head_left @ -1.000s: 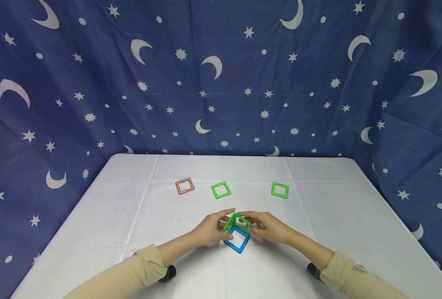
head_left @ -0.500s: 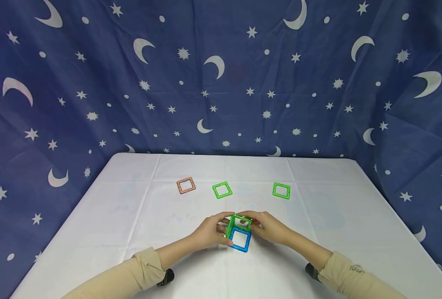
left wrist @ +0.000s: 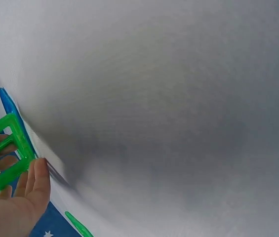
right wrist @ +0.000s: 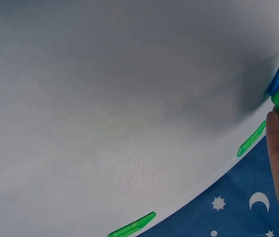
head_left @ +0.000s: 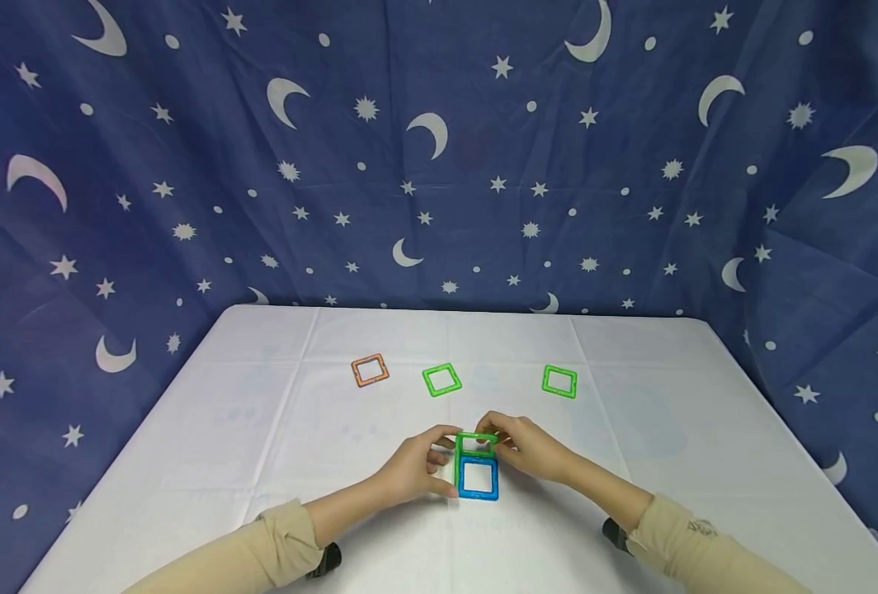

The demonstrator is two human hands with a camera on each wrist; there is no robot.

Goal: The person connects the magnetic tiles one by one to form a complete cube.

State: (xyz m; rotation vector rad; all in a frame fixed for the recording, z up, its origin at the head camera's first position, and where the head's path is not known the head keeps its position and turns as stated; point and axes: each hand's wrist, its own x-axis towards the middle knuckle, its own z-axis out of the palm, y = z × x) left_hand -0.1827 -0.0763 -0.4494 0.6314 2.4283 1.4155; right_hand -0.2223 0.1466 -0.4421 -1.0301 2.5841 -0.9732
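A blue square magnetic tile frame [head_left: 478,495] lies flat near the table's front middle. One green square magnetic tile [head_left: 457,469] stands upright along its left edge, and another green square tile [head_left: 476,436] stands along its back edge, meeting at the corner. My left hand [head_left: 412,470] holds the left green tile, thumb at its front end and index finger at the back corner. With fingers bent round the right end of the back tile, my right hand [head_left: 534,448] grips it. In the left wrist view, a green frame [left wrist: 10,177] overlaps the fingers.
Farther back on the white tablecloth [head_left: 320,445] lie three flat square tiles: an orange one [head_left: 354,373], a green one [head_left: 442,390] and another green one [head_left: 559,393] to the right. Behind the table hangs a blue curtain [head_left: 476,256] with moons and stars.
The joined tiles have turned, so the blue tile now sits square to the table instead of cornerwise. My left thumb has drawn back from over the blue tile to its left edge.
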